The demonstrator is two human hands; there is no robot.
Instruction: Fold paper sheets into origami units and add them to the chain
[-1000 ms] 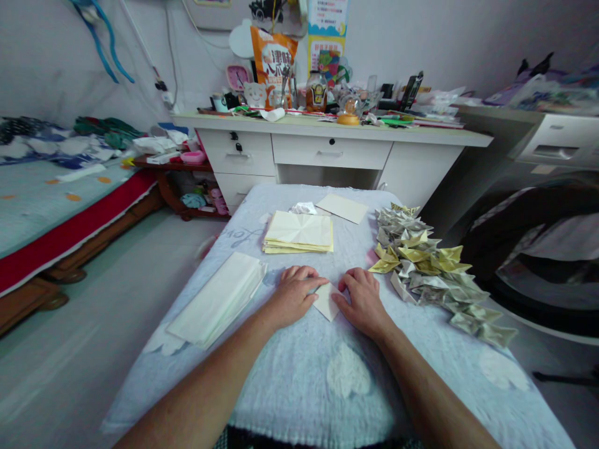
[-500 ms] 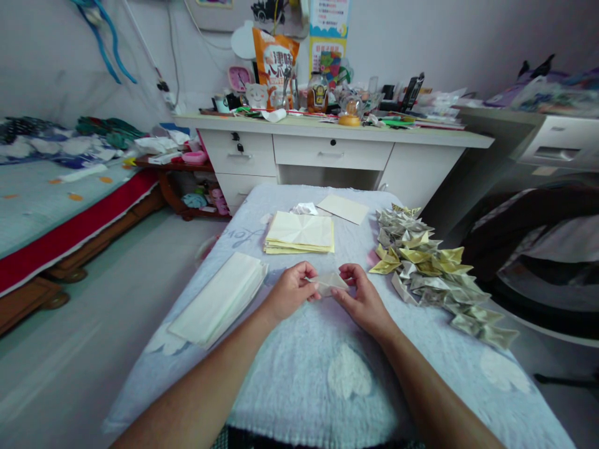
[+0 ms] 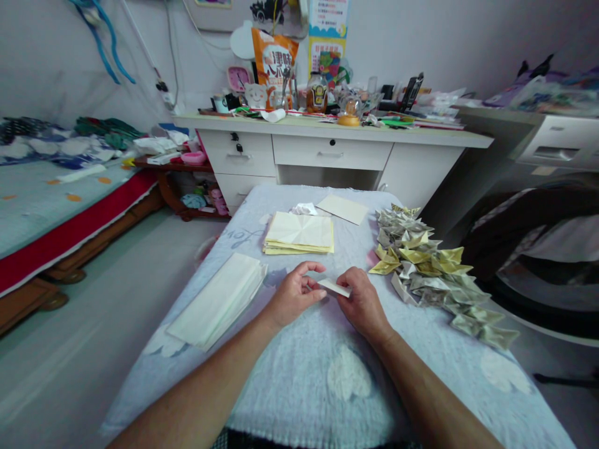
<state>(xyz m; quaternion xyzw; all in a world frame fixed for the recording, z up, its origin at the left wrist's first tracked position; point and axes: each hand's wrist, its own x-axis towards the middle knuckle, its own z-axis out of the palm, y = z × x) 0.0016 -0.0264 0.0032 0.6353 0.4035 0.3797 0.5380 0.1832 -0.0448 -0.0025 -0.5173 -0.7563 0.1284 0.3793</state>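
Note:
A small folded piece of paper [image 3: 334, 287], pale and narrow, is pinched at its right end by my right hand [image 3: 361, 300]. My left hand [image 3: 296, 294] is beside its left tip with thumb and fingers apart; whether a fingertip touches the paper is hard to see. Beyond the hands lies a stack of creased cream and yellow paper sheets [image 3: 299, 229]. Left of my left hand rests a pile of long folded white paper [image 3: 219, 299]. On the right, several folded paper pieces [image 3: 428, 268], silver-grey and gold, are clustered in rows.
A light blue cloth [image 3: 304, 374] covers the table. At its far end lie a loose cream sheet [image 3: 343, 209] and a crumpled white paper [image 3: 304, 209]. Behind stands a cluttered white desk [image 3: 332, 149]. A bed [image 3: 60, 206] is at left, a front-loading washing machine [image 3: 556, 146] at right.
My left fingers have opened away from the folded paper. My right hand has kept hold of it, and the paper has turned to show a narrower, tilted side.

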